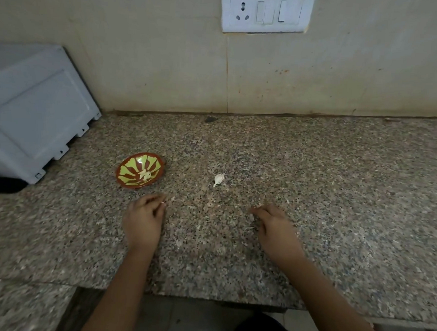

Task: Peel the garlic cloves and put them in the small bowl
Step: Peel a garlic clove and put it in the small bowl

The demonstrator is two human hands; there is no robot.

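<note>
Speckled granite counter against a stained beige wall. Far left: grey appliance casing, cut off by the frame edge; type not determinable. Next: small bowl, red-brown rim, yellow-green pattern, holding pale pieces, presumably peeled cloves; count not readable. Just below the bowl: left hand, fingers loosely curled; white speck at a fingertip, peel or nail not distinguishable, so grip undetermined. Centre: unpeeled garlic clove lying alone on the granite, untouched, ahead of and between both hands. Expect light weight, firm core, dry brittle skin, tendency to skid; pinch across the plump body, start peeling at the pointed tail. Rightmost: right hand, relaxed, fingers bent toward the counter, nothing visibly held; underside hidden.
</note>
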